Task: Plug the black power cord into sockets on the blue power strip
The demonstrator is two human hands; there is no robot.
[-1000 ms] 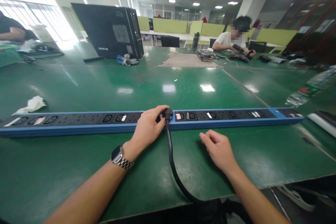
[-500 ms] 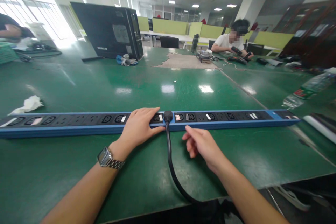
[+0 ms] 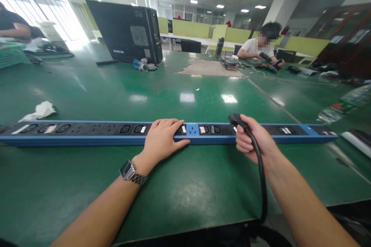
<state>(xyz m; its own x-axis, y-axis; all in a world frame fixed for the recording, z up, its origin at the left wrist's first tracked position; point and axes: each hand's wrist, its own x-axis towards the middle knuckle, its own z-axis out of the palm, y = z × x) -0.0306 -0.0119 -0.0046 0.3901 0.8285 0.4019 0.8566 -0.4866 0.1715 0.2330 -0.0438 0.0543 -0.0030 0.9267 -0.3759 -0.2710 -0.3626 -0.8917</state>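
A long blue power strip [image 3: 101, 141] with black sockets lies across the green table. My left hand [image 3: 164, 137] rests over its middle, fingers on top and thumb along the near edge, wrapped round the strip. Just right of that hand, a blue socket [image 3: 192, 129] shows bare, with nothing in it. My right hand [image 3: 256, 139] grips a black plug [image 3: 235, 119] above the strip, right of the middle. From the plug a thick black cable [image 3: 262, 177] hangs down past the table's near edge.
A black computer case [image 3: 127, 31] stands at the back left, with gloves [image 3: 144, 65] beside it. Crumpled tissue [image 3: 40, 110] lies behind the strip's left part. A plastic bottle [image 3: 344, 102] is at the right. Across the table a person [image 3: 257, 48] handles a tool.
My right hand has closed on the plug, which has come out of the blue socket and moved right, its cable with it. My left hand stays on the strip. The view has shifted slightly.
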